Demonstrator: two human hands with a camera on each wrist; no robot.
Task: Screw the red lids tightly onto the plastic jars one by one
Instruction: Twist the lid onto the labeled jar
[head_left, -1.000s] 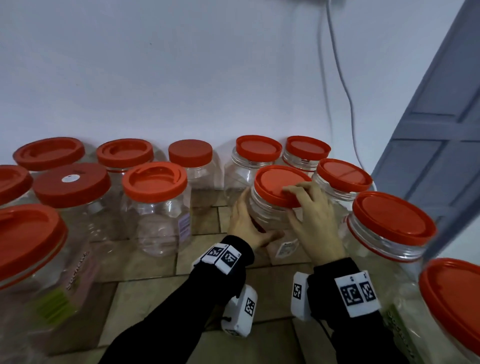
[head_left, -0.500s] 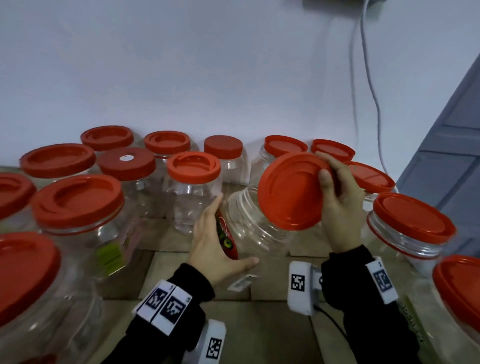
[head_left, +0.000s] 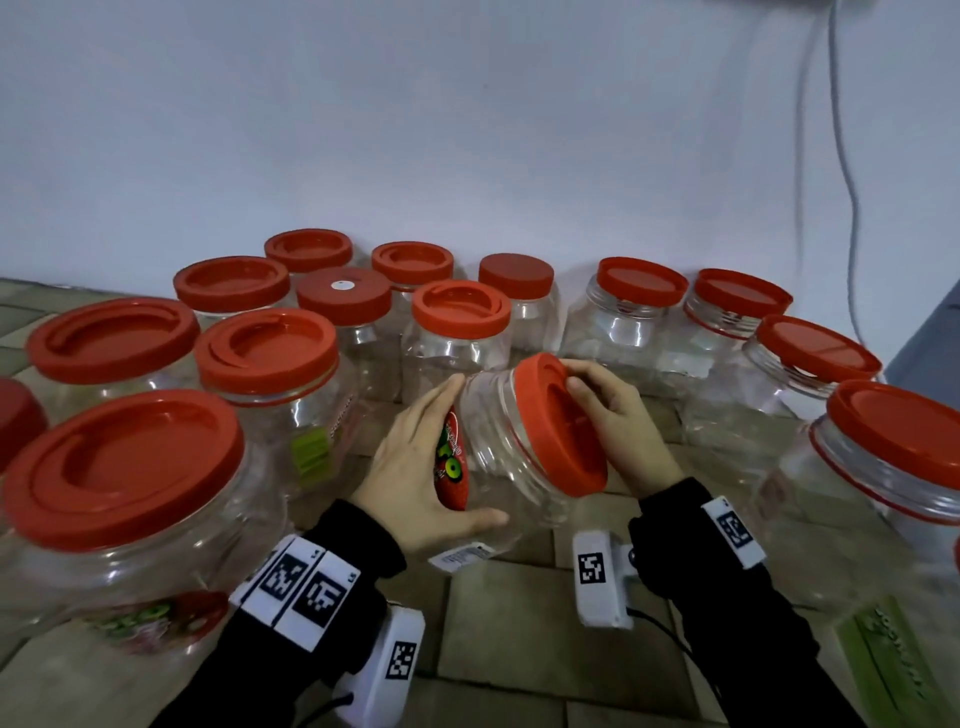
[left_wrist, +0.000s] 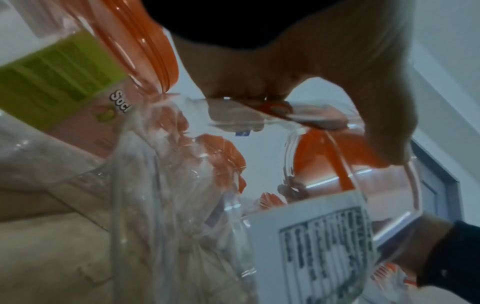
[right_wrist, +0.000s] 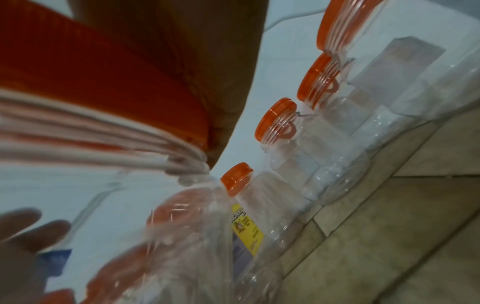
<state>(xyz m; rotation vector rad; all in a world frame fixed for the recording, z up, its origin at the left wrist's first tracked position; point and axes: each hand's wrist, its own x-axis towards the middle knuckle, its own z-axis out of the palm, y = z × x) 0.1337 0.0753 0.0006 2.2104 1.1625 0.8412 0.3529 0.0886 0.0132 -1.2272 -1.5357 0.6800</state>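
Note:
A clear plastic jar is tilted with its mouth toward the right, above the tiled floor. My left hand grips its body over a red label, thumb underneath. The red lid sits on the jar's mouth, and my right hand grips its rim from the right side. In the left wrist view the jar fills the frame with the lid seen through it. The right wrist view shows the lid's ribbed edge against the jar's neck threads. Whether the lid is screwed tight cannot be told.
Several lidded clear jars ring the hands on the brown tiled floor: a big one near left, a row along the white wall, more at right. A cable hangs down the wall. A blue-grey door stands at right.
The lid was held off the jar, face toward me; now it sits on the jar's mouth with my right hand round its rim. The jar stays tilted in my left hand.

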